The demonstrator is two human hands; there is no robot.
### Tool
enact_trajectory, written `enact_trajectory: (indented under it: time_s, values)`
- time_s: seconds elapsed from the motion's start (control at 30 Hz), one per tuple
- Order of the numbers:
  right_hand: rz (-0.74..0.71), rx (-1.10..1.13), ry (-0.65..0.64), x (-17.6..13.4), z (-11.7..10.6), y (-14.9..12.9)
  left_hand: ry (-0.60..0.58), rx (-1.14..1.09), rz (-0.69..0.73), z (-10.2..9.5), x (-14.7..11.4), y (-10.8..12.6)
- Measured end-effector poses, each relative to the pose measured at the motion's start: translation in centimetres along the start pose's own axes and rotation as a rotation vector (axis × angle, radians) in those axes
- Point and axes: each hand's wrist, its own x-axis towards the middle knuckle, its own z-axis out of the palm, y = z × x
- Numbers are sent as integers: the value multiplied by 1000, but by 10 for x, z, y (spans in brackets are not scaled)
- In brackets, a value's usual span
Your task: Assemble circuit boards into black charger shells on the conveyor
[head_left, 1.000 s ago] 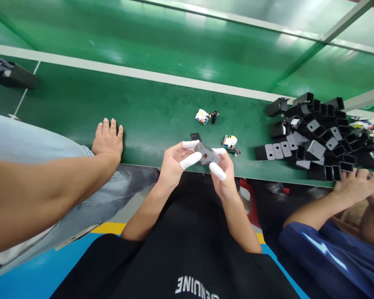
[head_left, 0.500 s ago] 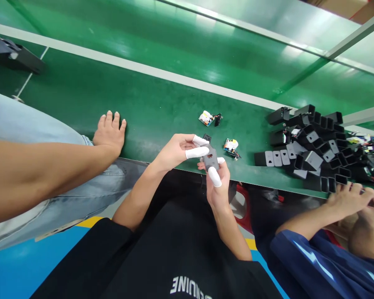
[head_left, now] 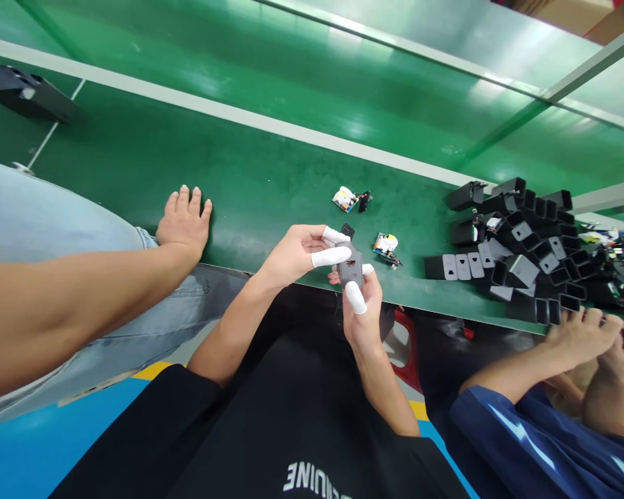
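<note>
Between my hands is a dark grey plastic housing [head_left: 351, 265] with a small slot in its end face. My left hand [head_left: 297, 255], with white finger cots on thumb and index finger, pinches its upper left side. My right hand [head_left: 362, 303], also in white finger cots, grips the lower right side, thumb on the face. A small black part [head_left: 347, 231] shows just beyond the housing; whether it is joined to it I cannot tell. One circuit board [head_left: 345, 199] with wires lies farther back on the bench, and another circuit board [head_left: 385, 244] lies right of my hands.
A pile of black housings [head_left: 530, 242] stands at the right, with loose boards [head_left: 621, 256] beyond. A person's hand [head_left: 184, 220] rests on the green bench [head_left: 249, 187] at left. Another person's hands [head_left: 587, 333] are at far right. A black box [head_left: 31, 97] lies far left.
The housing has turned slightly in my fingers and now stands more upright in view. My hands have barely moved; both keep their hold.
</note>
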Motion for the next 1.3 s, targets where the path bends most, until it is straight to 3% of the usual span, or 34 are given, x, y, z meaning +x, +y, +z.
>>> enact_trajectory:
  time_s: [0.33,0.43,0.6,0.73,0.83,0.9,0.97,1.07,1.17,1.3]
  values:
    - [6,39,27,1,1,3,59,9,-67,6,-3,3]
    - [-53,-16,62,2,-2,12,65,10,-54,4,-8,-5]
    - [-411,-344,143,9,-23,27,61,57,43,4,-29,-23]
    - [-744,-766,-53,14,-50,24,52,242,146,6,-46,-34]
    - [-991,-902,-167,15,-65,18,32,296,193,11,-50,-45]
    - [-1048,-905,-217,15,-69,16,30,226,199,13,-48,-57]
    - [-976,-823,-234,14,-71,15,28,132,195,13,-44,-69]
    - [-687,-625,-246,11,-72,14,-7,60,207,14,-41,-80]
    - [-456,-499,-283,10,-75,9,-72,142,294,16,-44,-79]
    - [-346,-517,-366,11,-78,-13,-139,303,406,19,-53,-70]
